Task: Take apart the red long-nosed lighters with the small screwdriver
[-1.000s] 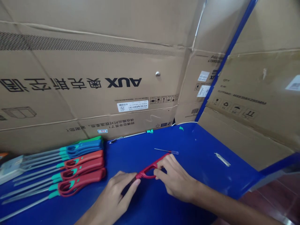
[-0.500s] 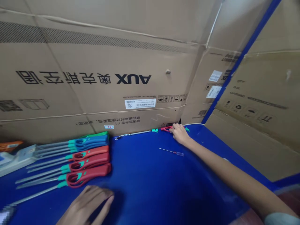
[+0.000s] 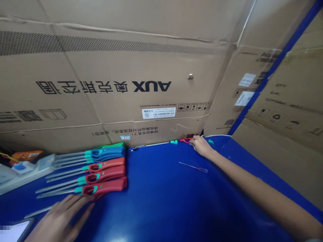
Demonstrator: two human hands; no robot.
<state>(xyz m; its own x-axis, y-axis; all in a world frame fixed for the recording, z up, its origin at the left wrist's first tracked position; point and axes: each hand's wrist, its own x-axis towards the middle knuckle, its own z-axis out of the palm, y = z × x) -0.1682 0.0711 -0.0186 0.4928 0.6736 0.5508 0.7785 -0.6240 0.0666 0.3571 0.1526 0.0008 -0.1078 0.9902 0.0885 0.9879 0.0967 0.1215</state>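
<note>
Several long-nosed lighters (image 3: 107,185) lie in a stacked row on the left, with red, orange, blue and green handles, teal triggers and metal barrels. My left hand (image 3: 63,215) reaches over the nearest red one, fingertips at its trigger guard and thumb apart; it covers part of a barrel. Far off by the cardboard wall, my right hand (image 3: 200,146) has its fingers closed on a red lighter handle piece (image 3: 185,139), partly hidden by them. Beside that lie a small teal part (image 3: 174,142) and a loose metal barrel (image 3: 157,144) with a wire.
A screwdriver (image 3: 194,167) with a clear handle lies on the blue tabletop (image 3: 156,195). Cardboard walls (image 3: 113,60) stand behind and at the right. A white power strip (image 3: 32,174) with a plug is at the left, a phone (image 3: 17,230) at the lower left corner.
My left hand has moved left onto the nearest red lighter. My right hand stays at the red piece by the wall. The view has shifted slightly left.
</note>
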